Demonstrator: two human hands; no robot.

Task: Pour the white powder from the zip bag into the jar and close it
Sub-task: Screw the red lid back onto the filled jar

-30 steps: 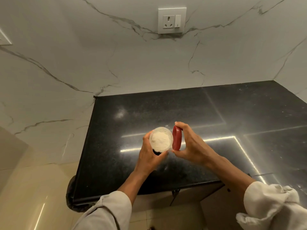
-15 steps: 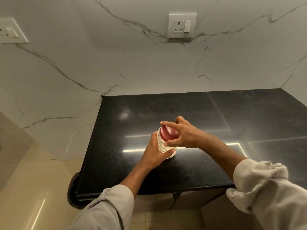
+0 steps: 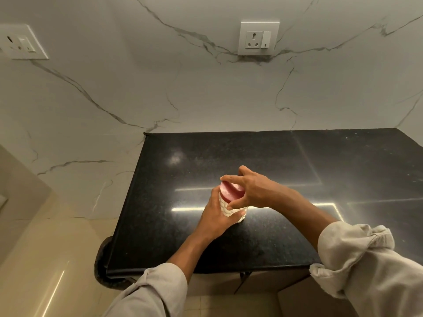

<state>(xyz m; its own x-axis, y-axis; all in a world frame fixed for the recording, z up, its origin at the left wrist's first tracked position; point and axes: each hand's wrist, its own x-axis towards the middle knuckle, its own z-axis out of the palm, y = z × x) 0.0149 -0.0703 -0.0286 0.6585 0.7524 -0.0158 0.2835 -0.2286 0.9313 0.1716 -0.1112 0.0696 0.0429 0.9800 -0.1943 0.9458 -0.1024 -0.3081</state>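
The red lid (image 3: 231,191), held beside the open jar (image 3: 233,210) a second ago, is now sitting on its mouth, the right hand (image 3: 251,188) gripping it; the left hand (image 3: 217,217) is clasping the jar near the black worktop (image 3: 297,236) middle

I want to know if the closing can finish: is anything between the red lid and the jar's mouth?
Nothing visible. The lid already sits on the jar, gripped by the right hand; the left hand holds the jar's side, not the mouth.
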